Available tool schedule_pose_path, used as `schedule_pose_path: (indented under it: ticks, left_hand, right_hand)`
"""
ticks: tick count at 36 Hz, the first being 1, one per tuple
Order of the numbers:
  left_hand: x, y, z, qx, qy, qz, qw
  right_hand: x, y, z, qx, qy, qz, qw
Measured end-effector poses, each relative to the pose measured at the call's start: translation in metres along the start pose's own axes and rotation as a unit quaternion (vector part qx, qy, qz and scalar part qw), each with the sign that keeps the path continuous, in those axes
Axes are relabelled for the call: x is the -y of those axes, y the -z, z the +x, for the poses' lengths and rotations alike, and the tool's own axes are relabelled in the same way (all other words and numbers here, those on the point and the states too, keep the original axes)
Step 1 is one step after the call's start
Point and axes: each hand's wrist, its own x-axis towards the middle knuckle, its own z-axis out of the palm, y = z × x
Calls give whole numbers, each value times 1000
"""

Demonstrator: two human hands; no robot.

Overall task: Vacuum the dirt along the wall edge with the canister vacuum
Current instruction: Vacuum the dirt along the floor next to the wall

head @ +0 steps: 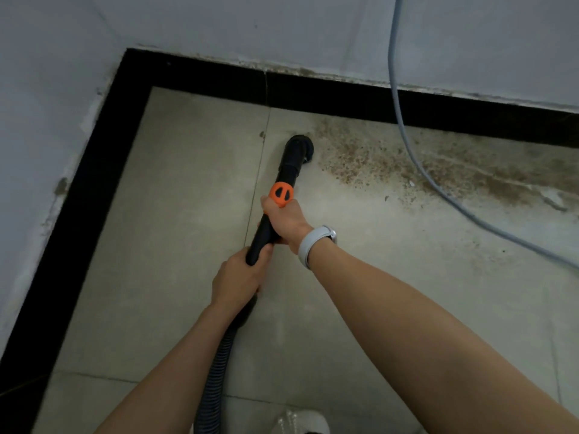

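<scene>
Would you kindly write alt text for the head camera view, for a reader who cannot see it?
Both hands grip a black vacuum wand: the right hand just below its orange collar, the left hand lower, where the ribbed hose begins. The nozzle touches the left edge of brown dirt along the black baseboard; a grey cable crosses the dirt.
</scene>
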Motion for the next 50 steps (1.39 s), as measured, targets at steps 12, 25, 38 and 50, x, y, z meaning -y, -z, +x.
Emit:
schedule_pose_path:
  ticks: [12, 25, 38, 50]
  left_hand:
    - [-46, -1, 33, -35, 12, -59, 998]
    - [-50, 12, 30, -133, 16, 112, 985]
    - [-22, 35, 2, -104, 14, 95, 990]
    - [35, 32, -46, -81, 33, 70, 994]
  right_hand:
    - [47, 2, 34, 48, 23, -72, 996]
    - [45, -1, 44, 144, 5, 65, 987]
    - [22, -30, 17, 111, -12, 58, 992]
    - [-33, -52, -21, 106, -24, 35, 993]
